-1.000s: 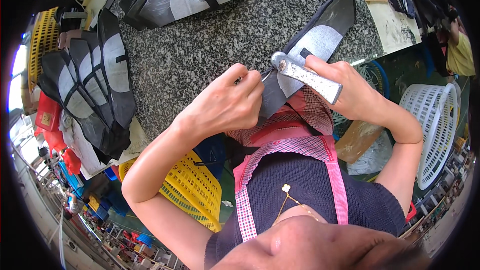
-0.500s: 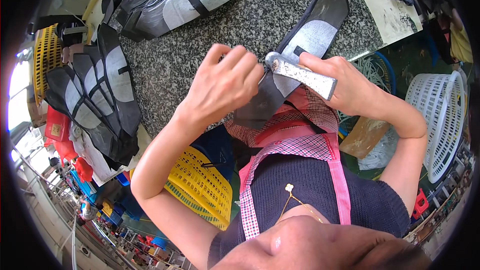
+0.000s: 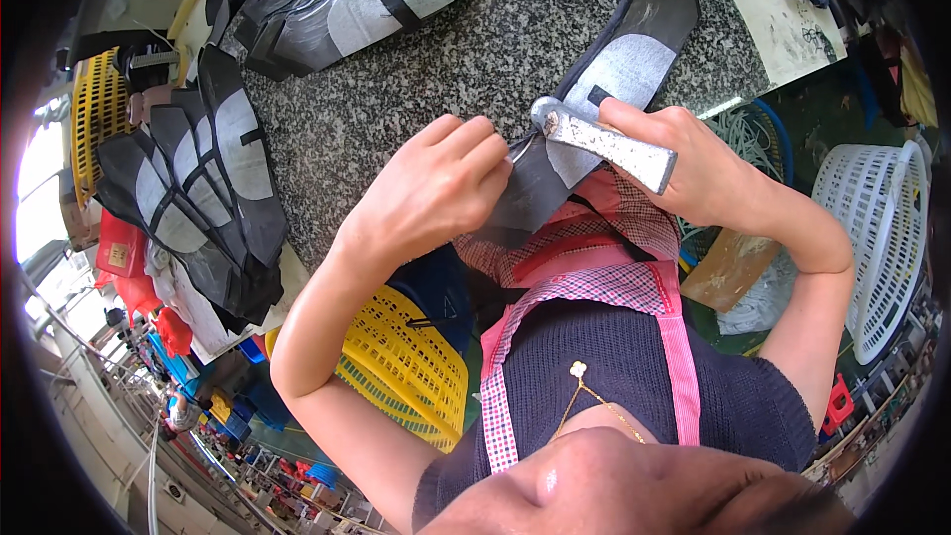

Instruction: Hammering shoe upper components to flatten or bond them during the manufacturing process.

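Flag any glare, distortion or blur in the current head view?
Head view: window at left blown out white; head view, right side: fisheye stretches and curves the white basket, black surround at the corners; head view, centre: hammer and speckled tabletop read clearly.
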